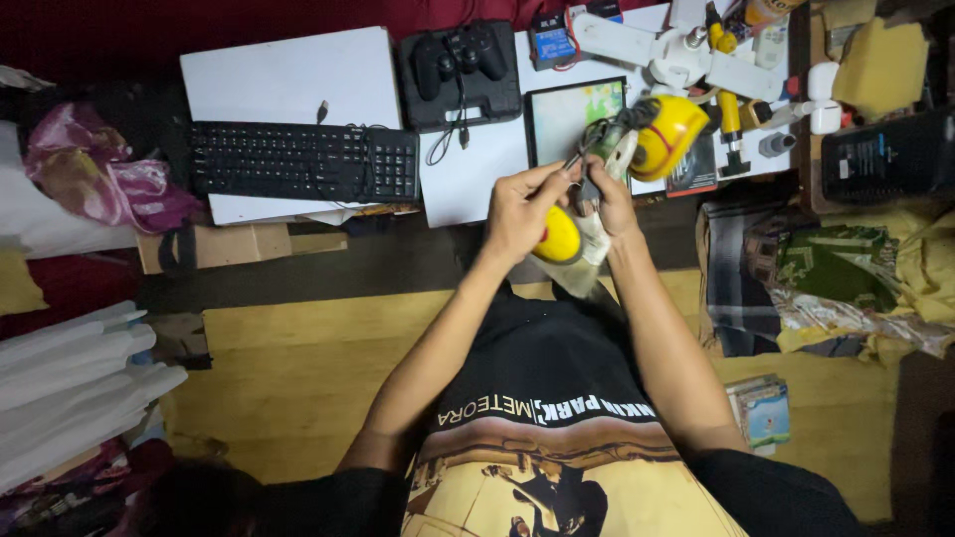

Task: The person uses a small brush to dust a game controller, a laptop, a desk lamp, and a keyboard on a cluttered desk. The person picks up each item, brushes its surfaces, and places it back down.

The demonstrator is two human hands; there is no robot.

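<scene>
The left hand [519, 212] cups a round yellow-and-white plastic gadget [563, 239] held above the lap, its fingertips pinching a thin dark wire [577, 154], while the right hand [607, 194] closes on the gadget's upper part. The shell looks light, stiff and rather smooth, best held around its body, and the wire seems fragile. Beyond lie a matching yellow plastic dome [668, 134] and a black keyboard [303, 161].

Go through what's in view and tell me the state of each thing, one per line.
Left hand: gripping the yellow-and-white device, lifted.
Right hand: pinching a thin tool at the device.
Keyboard: flat, untouched.
Game controller: resting in its black case.
Tablet: lying flat.
</scene>
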